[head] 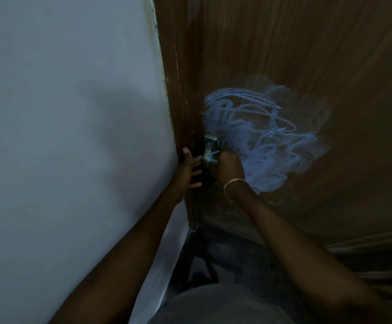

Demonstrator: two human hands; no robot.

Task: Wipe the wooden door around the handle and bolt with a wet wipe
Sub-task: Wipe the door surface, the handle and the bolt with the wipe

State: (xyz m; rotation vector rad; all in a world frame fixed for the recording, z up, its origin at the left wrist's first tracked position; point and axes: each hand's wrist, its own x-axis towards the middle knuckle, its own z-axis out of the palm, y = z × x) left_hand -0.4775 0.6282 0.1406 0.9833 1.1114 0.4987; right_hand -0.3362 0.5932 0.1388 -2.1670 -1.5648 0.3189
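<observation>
— What fills the view?

— A pale, smooth wall (pixel 69 136) on the left, and on the right a dark brown wooden door (pixel 330 66) with fine vertical grain. Between them runs a darker frame (pixel 181 78), scuffed with pale nicks along its edge.

— Anything on the door?

— A big tangle of light blue scribbles (pixel 260 134), chalky and looping, spread over the wood just right of the door's edge.

— And the metal fitting?

— A small shiny bolt (pixel 210 142) sits at the door's edge, just above both hands.

— The hands?

— The left hand (pixel 190 169) lies open, fingers spread flat against the frame. The right hand (pixel 227 168), with a thin chain bracelet (pixel 233 183) at the wrist, is curled closed under the bolt; a pale scrap, seemingly the wet wipe (pixel 210 157), shows at its fingers, pressed against the door.
</observation>
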